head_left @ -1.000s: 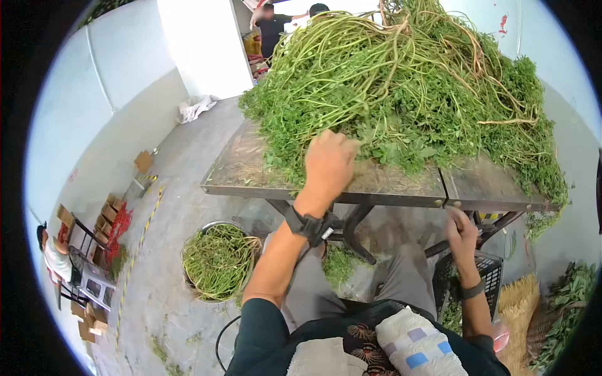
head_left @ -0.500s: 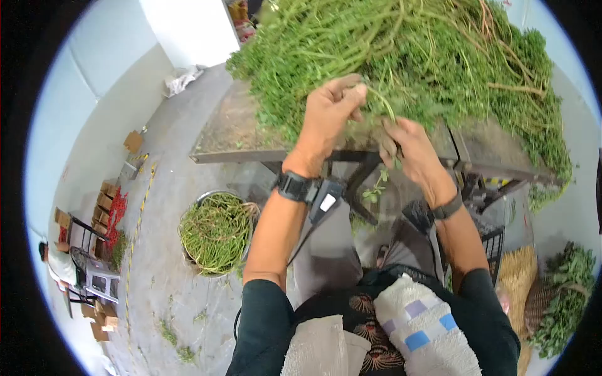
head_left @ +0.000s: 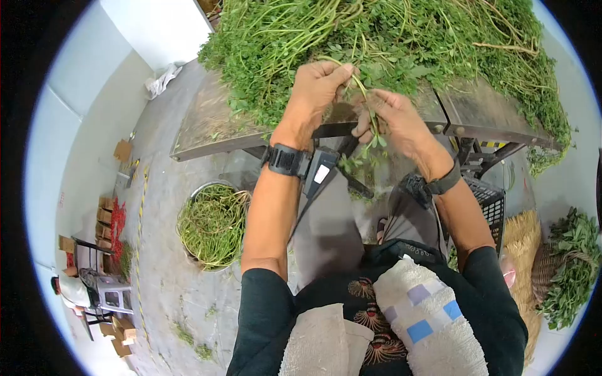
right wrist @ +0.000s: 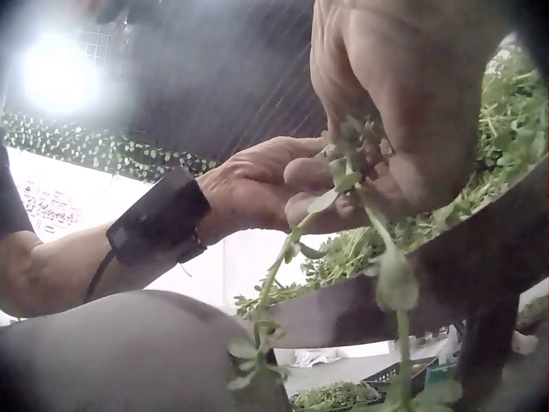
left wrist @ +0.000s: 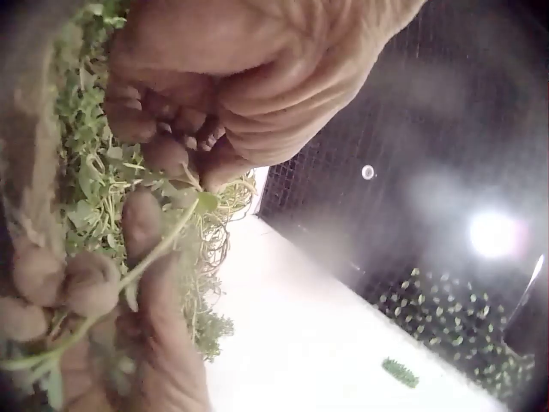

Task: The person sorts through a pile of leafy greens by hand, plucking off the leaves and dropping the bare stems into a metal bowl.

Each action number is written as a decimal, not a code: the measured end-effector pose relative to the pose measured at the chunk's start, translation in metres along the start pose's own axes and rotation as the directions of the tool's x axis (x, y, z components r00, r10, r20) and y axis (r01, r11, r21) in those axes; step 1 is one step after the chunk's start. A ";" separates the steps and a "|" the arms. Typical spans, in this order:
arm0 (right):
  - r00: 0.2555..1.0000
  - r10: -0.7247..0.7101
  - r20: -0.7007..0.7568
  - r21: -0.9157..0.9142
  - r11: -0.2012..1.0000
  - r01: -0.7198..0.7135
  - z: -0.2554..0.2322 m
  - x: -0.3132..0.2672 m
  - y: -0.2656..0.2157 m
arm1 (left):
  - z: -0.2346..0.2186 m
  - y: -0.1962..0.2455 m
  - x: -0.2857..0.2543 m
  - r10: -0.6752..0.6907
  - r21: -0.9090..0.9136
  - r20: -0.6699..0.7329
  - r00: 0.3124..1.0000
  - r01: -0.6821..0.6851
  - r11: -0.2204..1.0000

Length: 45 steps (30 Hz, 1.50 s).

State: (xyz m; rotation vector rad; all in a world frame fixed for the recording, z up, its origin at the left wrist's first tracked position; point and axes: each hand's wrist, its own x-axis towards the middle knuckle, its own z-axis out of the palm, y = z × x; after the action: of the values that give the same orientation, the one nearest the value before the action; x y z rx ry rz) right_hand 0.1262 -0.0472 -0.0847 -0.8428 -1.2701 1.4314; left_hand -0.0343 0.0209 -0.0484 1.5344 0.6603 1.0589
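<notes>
One green stem (head_left: pixel 362 86) is held near the surface (head_left: pixel 207 122)'s front edge, pinched by the left hand (head_left: pixel 313 91) and, lower down, between thumb and fingers of the right hand (head_left: pixel 401 120). A strip of wood is left showing between that edge and one pile of greens (head_left: pixel 401 50), draped over at the right end. Floor (head_left: pixel 160 247) is seen around one tub (head_left: pixel 212 183); one crate (head_left: pixel 494 210) and one basket (head_left: pixel 544 269) are seen rightward.

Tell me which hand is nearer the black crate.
Right: the right hand is above and left of the black crate; the left hand is farther left.
</notes>
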 end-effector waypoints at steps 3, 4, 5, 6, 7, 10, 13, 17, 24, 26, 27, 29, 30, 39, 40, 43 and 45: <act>0.988 -0.121 -0.094 -0.108 0.988 0.110 -0.014 -0.003 -0.003 | 0.007 -0.001 0.015 0.027 0.129 0.033 0.999 -0.031 0.991; 0.988 -0.117 -0.097 -0.106 0.989 0.107 -0.019 -0.001 -0.002 | 0.008 -0.002 0.019 0.052 0.188 0.054 0.997 -0.061 0.980; 0.986 -0.138 -0.091 -0.227 0.967 0.115 -0.024 0.000 -0.002 | 0.009 -0.001 0.021 0.041 0.231 0.065 0.997 -0.055 0.971; 0.984 -0.158 -0.082 -0.345 0.931 0.121 -0.027 0.000 -0.001 | 0.011 -0.003 0.020 0.033 0.231 0.065 0.997 -0.048 0.972; 0.977 -0.191 -0.091 -0.375 0.916 0.144 -0.030 0.001 0.002 | 0.013 -0.004 0.018 0.041 0.243 0.066 0.997 -0.056 0.968; 0.972 -0.196 -0.130 -0.407 0.905 0.128 -0.030 -0.002 0.005 | 0.016 -0.014 0.015 0.055 0.225 0.060 0.997 -0.067 0.972; 0.909 -0.167 -0.382 -0.192 0.976 0.099 -0.036 0.004 0.007 | 0.013 -0.029 0.008 0.119 0.175 0.040 0.992 -0.124 0.977; 0.896 -0.063 -0.440 0.215 0.961 0.173 -0.036 -0.007 -0.008 | 0.010 -0.017 0.003 0.107 -0.150 -0.016 0.994 -0.108 0.983; 0.987 0.103 -0.122 0.086 0.992 -0.093 -0.007 -0.032 0.021 | 0.000 -0.027 0.005 0.000 -0.351 -0.001 1.000 0.000 0.937; 0.985 0.108 -0.132 0.017 0.994 -0.107 -0.002 -0.034 0.028 | -0.001 -0.027 0.003 -0.010 -0.386 -0.002 1.000 0.008 0.922; 0.982 0.115 -0.150 -0.042 0.992 -0.123 -0.001 -0.033 0.030 | -0.002 -0.026 0.002 -0.009 -0.382 0.001 1.000 0.008 0.924; 0.983 0.087 -0.160 -0.113 0.988 -0.106 -0.002 -0.033 0.029 | -0.004 -0.023 0.000 0.006 -0.366 0.003 1.000 -0.004 0.930; 0.982 0.061 -0.177 -0.177 0.980 -0.093 -0.003 -0.032 0.029 | -0.005 -0.022 -0.001 0.012 -0.350 0.013 1.000 -0.006 0.937; 0.836 0.079 -0.542 0.428 0.882 0.194 -0.041 -0.009 -0.001 | 0.006 -0.012 -0.012 0.048 -0.555 0.153 0.987 0.045 0.830; 0.854 0.035 -0.519 0.533 0.794 0.291 -0.043 -0.010 -0.006 | 0.005 -0.011 -0.012 0.050 -0.555 0.152 0.987 0.043 0.831; 0.895 0.007 -0.445 0.482 0.844 0.233 -0.034 -0.019 -0.016 | 0.001 -0.017 -0.010 0.066 -0.703 0.232 0.970 0.121 0.701; 0.943 -0.067 -0.326 0.344 0.921 0.184 -0.022 -0.022 -0.015 | 0.000 -0.017 -0.010 0.034 -0.751 0.298 0.954 0.213 0.625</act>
State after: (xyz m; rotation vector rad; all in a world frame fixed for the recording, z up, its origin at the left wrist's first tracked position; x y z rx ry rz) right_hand 0.1559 -0.0634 -0.0773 -0.6782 -0.7698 1.3181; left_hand -0.0363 0.0165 -0.0674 0.8279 0.0202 0.8431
